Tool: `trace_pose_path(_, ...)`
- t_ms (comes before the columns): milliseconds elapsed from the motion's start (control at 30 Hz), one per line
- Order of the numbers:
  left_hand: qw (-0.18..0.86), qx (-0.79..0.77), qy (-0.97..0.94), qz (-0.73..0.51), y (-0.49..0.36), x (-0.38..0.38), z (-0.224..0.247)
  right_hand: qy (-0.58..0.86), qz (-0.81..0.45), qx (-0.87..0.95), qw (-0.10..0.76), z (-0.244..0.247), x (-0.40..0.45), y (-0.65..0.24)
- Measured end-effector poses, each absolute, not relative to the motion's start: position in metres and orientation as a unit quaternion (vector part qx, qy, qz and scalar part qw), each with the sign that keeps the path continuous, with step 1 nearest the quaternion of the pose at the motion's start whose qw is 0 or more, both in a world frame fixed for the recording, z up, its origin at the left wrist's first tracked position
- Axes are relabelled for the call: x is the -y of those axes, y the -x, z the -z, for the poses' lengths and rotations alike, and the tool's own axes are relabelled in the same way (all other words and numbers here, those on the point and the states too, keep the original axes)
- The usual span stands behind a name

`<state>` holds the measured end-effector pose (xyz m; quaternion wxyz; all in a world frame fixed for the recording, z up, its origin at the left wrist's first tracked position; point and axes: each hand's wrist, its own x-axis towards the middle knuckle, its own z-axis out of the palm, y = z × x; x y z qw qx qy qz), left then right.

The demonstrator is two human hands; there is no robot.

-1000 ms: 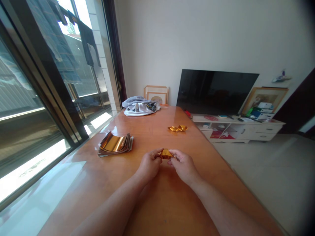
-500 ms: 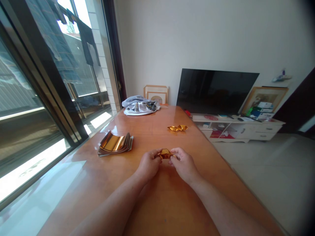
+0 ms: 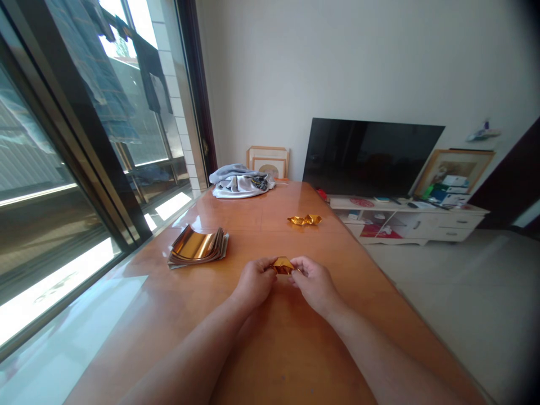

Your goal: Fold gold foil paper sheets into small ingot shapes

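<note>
A small folded piece of gold foil paper (image 3: 283, 265), shaped like an ingot, is held between my two hands above the table's middle. My left hand (image 3: 256, 279) pinches its left end with thumb and fingers. At the opposite end, my right hand (image 3: 313, 281) grips it the same way; the fingertips partly hide both tips. Beyond my hands lie folded gold foil pieces (image 3: 304, 220), close together near the right edge. To the left rests a curled stack of gold foil sheets (image 3: 194, 246).
The brown wooden table (image 3: 253, 360) runs away from me, its right edge dropping to a tiled floor. At its far end lies a heap of grey cloth (image 3: 241, 181). A large glass window (image 3: 84, 140) borders the left side. A television (image 3: 371, 157) stands on a white cabinet (image 3: 422, 222).
My fingers have shifted very slightly on the foil piece, and its top face now looks a little flatter toward me. Everything else is as before.
</note>
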<state>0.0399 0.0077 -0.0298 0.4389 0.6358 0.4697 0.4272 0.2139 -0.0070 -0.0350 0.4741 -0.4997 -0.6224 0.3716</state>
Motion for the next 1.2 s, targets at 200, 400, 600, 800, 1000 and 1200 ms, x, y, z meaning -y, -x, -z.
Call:
trace_pose_path(200, 0.444, -0.484, -0.623, -0.426, -0.0401, -0.0064, 0.0279, 0.490, -0.382, 0.625, 0.472, 0.0320, 0.0094, -0.2128)
trace_pose_path(400, 0.445, -0.496, -0.613, -0.425, -0.0392, -0.0055, 0.0250, 0.512, -0.357, 0.619, 0.476, 0.0352, 0.0078, -0.2149)
trace_pose_path(600, 0.460, -0.489, -0.609, -0.422, -0.0396, -0.0046, 0.0250, 0.524, -0.345, 0.619, 0.472, 0.0327, 0.0080, -0.2152)
trace_pose_path(800, 0.430, -0.540, -0.578, -0.435, -0.0410, -0.0054, 0.0298, 0.537, -0.351, 0.617, 0.456, 0.0332, 0.0079, -0.2154)
trace_pose_path(1000, 0.414, -0.560, -0.577, -0.427, -0.0413, -0.0055, 0.0303, 0.545, -0.387, 0.596, 0.445, 0.0331, 0.0090, -0.2131)
trace_pose_path(1200, 0.424, -0.564, -0.568, -0.424, -0.0392, -0.0084, 0.0323, 0.541, -0.401, 0.586, 0.450, 0.0307, 0.0100, -0.2128)
